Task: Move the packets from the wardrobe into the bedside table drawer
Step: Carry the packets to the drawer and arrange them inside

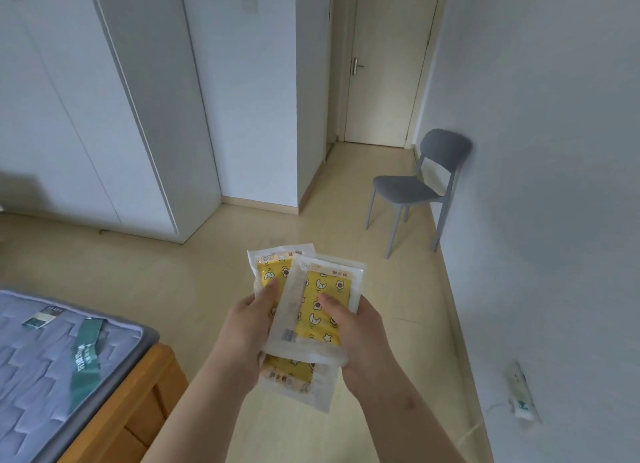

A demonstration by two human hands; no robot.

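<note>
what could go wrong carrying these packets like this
1. The packets are fanned, not squared, pinched between the left hand and right hand. The lowest packet sticks out below and may slide free.
2. The wooden bed corner is close on the left and could catch a leg.
3. The power strip lies on the floor by the right wall, a possible trip hazard.

A grey chair (412, 189) is set against the right wall, near a closed cream door (384, 64) fitted with a metal handle (356, 67). A grey quilted mattress (41, 358) is laid on a wooden bed frame (145, 393). A white power strip (521, 391) is seen low against the wall.
</note>
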